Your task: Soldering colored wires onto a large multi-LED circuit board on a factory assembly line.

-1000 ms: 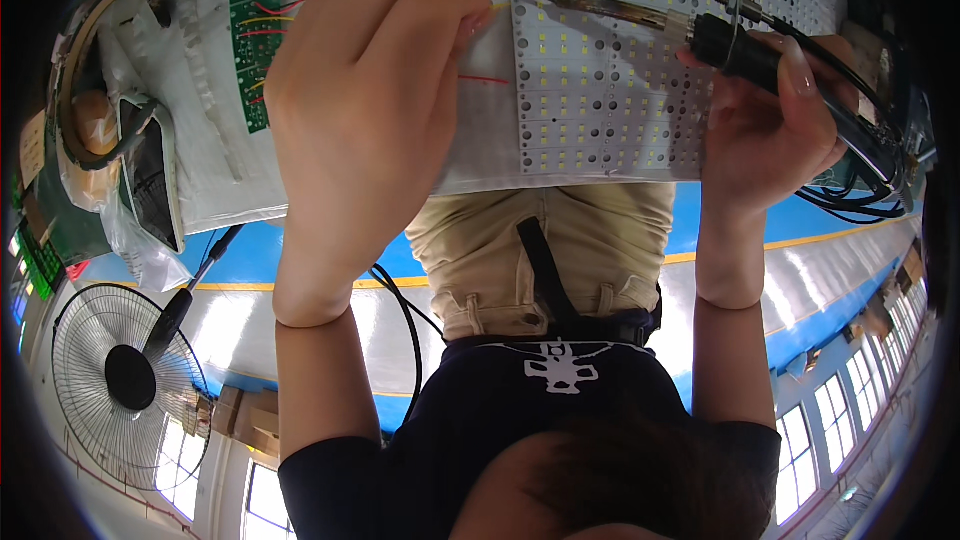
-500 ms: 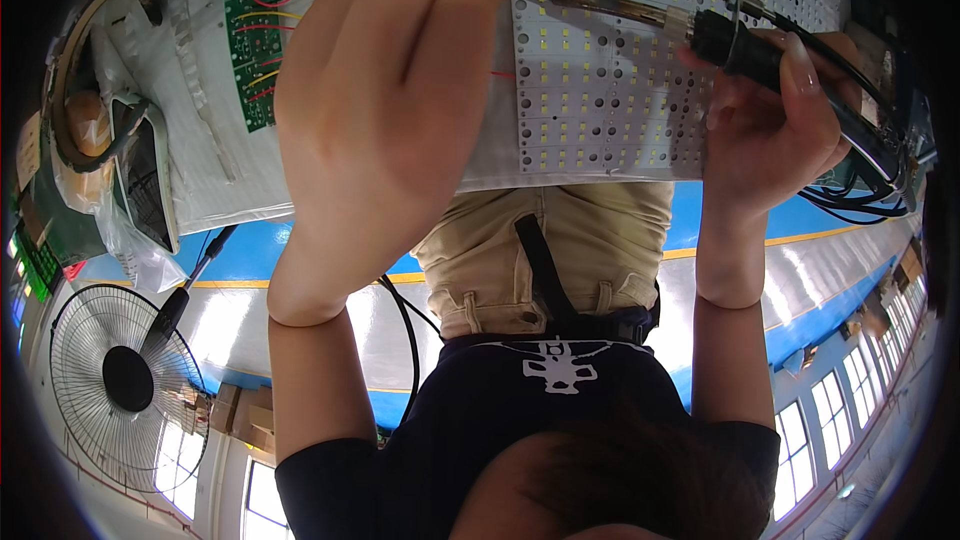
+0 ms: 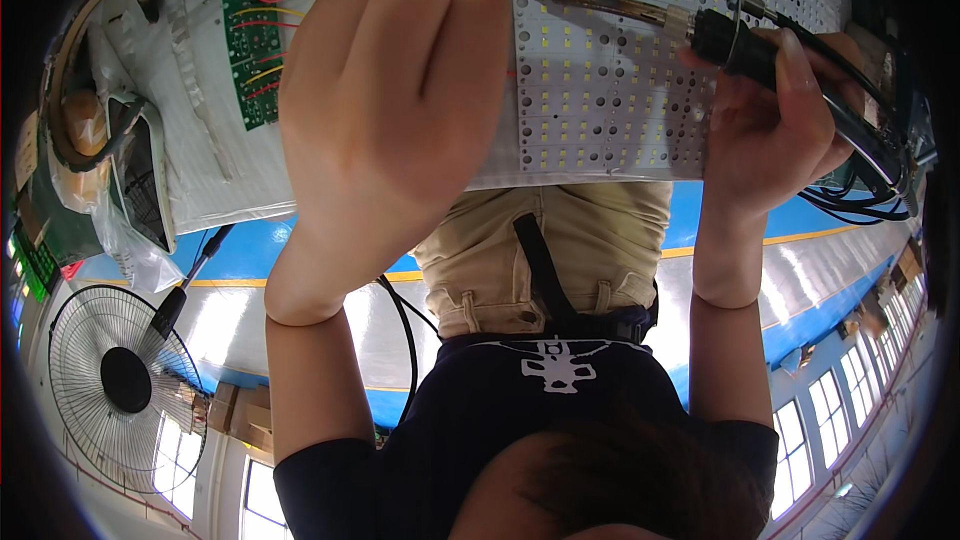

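My right hand [image 3: 775, 110] grips the dark handle of a soldering iron [image 3: 620, 6], which has a thin bent metal tube clamped along it. The iron's tip rests at the left edge of a white LED board [image 3: 560, 130] dotted with small yellowish LEDs. Just left of that tip, my left hand [image 3: 390, 90] is closed in a pinch, its back toward me. A short bit of thin wire shows between its fingers and the board's edge; the fingertips are hidden. Left of this hand lies a green circuit board [image 3: 250, 50] with red, yellow and black wires running behind my fingers.
On the table's left side are a tape roll ring [image 3: 60, 70] and a white-framed dark object [image 3: 145, 165] beside clear plastic. A black fan [image 3: 127, 380] stands at the lower left. Black cables [image 3: 855, 202] hang at the right table edge.
My left hand has shifted slightly right and down. The soldering iron's tip stays at almost the same spot on the board's edge, and my right hand has barely moved.
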{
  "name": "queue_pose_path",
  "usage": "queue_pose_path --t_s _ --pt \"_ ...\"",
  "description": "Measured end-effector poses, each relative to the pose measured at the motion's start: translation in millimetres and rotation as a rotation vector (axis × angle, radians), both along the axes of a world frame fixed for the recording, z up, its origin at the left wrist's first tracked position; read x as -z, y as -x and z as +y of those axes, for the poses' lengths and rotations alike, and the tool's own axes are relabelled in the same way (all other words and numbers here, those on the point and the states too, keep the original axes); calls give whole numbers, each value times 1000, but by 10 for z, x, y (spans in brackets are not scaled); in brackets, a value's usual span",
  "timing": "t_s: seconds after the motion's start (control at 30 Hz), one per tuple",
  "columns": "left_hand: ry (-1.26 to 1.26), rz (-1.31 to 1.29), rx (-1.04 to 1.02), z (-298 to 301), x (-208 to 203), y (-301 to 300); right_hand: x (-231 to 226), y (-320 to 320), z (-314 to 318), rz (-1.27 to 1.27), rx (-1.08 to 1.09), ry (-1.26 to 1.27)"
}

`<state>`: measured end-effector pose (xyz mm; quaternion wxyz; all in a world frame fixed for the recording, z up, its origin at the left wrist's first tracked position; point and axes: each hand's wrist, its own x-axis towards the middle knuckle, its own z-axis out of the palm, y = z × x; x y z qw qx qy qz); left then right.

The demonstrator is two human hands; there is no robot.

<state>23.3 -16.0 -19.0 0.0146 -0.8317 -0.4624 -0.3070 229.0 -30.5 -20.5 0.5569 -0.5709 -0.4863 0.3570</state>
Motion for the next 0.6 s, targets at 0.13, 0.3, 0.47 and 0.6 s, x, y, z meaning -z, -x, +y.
queue_pose_path --t_s 0.13,0.3,0.47,0.6 --pt "13 19 0 -2 -31 -13 86 -80 16 10 -8 -159" --pt "-4 19 14 -1 14 -2 134 -96 -30 -370 -49 -179" --pt "-29 7 27 0 40 10 67 -30 -14 -241 -36 -55" --pt "-25 -5 29 -6 36 15 54 96 39 189 104 -144"
